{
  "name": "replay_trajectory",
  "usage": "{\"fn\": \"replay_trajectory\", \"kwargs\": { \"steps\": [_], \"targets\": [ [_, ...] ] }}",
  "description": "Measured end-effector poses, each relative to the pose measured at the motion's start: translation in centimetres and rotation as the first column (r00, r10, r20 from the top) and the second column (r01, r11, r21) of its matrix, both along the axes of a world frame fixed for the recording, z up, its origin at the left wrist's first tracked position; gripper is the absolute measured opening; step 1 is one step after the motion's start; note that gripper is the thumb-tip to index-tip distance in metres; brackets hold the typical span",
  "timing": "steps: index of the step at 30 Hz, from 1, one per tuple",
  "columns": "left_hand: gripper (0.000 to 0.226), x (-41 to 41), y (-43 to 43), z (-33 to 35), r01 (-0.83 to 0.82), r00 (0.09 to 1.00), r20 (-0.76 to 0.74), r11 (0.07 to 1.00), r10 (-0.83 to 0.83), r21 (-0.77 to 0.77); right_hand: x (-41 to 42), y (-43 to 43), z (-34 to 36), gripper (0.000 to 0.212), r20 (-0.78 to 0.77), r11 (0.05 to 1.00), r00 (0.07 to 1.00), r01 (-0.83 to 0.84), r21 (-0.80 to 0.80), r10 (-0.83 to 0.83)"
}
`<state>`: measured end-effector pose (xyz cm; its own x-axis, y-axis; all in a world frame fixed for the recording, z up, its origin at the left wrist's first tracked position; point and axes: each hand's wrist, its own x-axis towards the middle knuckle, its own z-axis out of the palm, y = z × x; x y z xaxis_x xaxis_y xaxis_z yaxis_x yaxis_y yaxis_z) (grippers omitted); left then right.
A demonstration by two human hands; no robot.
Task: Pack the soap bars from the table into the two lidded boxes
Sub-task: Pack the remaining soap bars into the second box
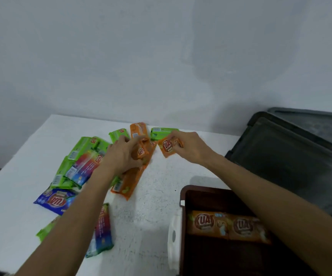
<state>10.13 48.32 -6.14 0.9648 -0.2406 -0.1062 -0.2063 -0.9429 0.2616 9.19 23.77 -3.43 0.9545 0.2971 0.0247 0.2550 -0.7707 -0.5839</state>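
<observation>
Wrapped soap bars in green, orange, blue and rainbow packs lie spread over the left half of the white table (151,206). My left hand (121,154) is closed around an orange soap bar (141,152) in the pile. My right hand (191,146) pinches another orange soap bar (167,147) by its end, just above the table. A brown box (199,194) stands open at the lower right, holding two orange bars (220,224) side by side. A dark grey box (280,156) stands open behind it.
A long orange pack (128,183) lies under my left wrist. Green packs (77,154) and a blue pack (53,200) sit at the left; a rainbow pack (102,232) lies near the front. A white latch (174,236) hangs on the brown box's left side. The wall rises behind.
</observation>
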Motion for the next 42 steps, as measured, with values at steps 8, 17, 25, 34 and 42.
{"fn": "replay_trajectory", "kwargs": {
  "steps": [8,17,25,34,42],
  "targets": [
    [0.044,-7.0,-3.9,5.1,0.016,0.956,0.240,0.786,0.169,-0.618,-9.7,-6.7,4.5,0.031,0.038,0.949,0.991,0.108,0.298,-0.125],
    [0.050,-16.0,-8.0,6.2,-0.096,0.987,-0.070,0.177,0.147,-0.979,-20.3,-11.8,7.2,0.029,-0.224,0.782,0.973,0.182,0.596,-0.055],
    [0.051,-19.1,-10.8,2.8,-0.240,0.970,-0.230,0.201,0.074,-0.950,-21.6,-10.1,0.0,0.031,-0.483,0.818,0.876,0.262,0.513,0.022],
    [0.050,-19.2,-10.8,2.9,-0.198,0.980,-0.195,0.289,0.040,-0.937,-20.5,-9.7,-3.5,0.036,-0.426,0.959,0.901,0.190,0.212,-0.084],
    [0.051,-19.4,-10.9,3.1,-0.168,0.986,-0.163,0.345,0.045,-0.923,-21.2,-8.6,-4.1,0.040,-0.146,0.992,0.984,0.084,-0.093,-0.097]
  ]
}}
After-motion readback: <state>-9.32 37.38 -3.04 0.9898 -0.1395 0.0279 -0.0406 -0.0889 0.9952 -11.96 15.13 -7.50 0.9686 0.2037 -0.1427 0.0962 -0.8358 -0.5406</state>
